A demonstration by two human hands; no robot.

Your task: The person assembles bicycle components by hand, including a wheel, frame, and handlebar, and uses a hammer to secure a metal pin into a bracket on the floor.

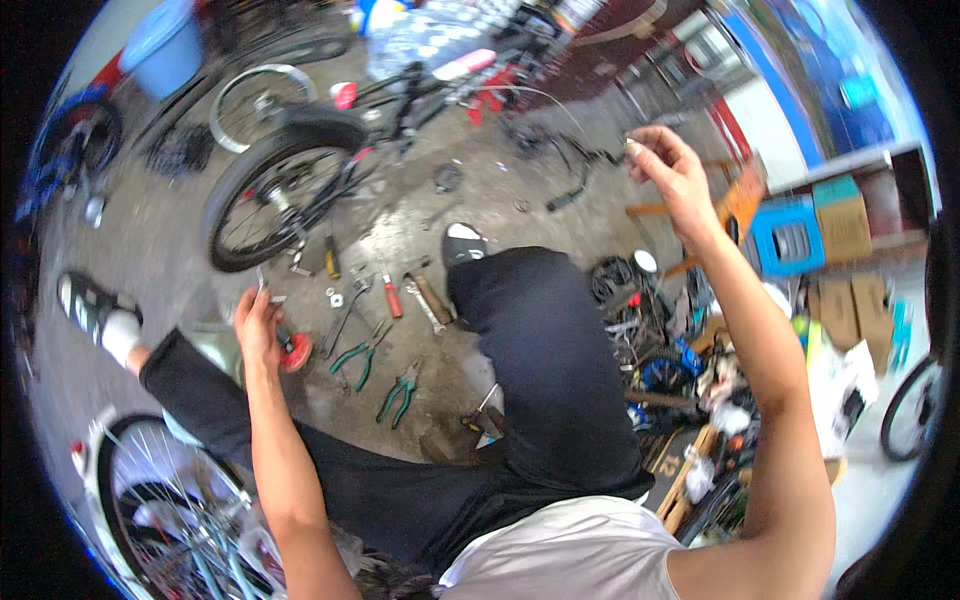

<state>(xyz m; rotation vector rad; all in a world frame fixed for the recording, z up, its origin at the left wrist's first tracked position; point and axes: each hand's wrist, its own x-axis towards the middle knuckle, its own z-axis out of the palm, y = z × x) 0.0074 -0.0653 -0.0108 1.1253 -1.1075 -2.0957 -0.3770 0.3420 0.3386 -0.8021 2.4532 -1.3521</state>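
Note:
My right hand (675,180) is raised at the upper right, thumb and forefinger pinched on something small I cannot make out. By those fingertips is a blurred dark cable-like piece (570,190); I cannot tell whether it joins what I hold. Lower left, my left hand (260,328) is closed on a thin metal piece (262,277), beside a red round object (295,352). Just beyond that hand stands the wheel (222,240) of a black bicycle (405,105). Two green-handled pliers (402,392), a red-handled screwdriver (391,297) and wrenches (424,302) lie on the floor between my legs.
A white-rimmed bicycle wheel (100,490) is close at lower left. Mixed parts and boxes (850,320) crowd the right, near a blue plastic stool (787,237). A blue bucket (165,50) and a loose wheel rim (222,105) are at the far left.

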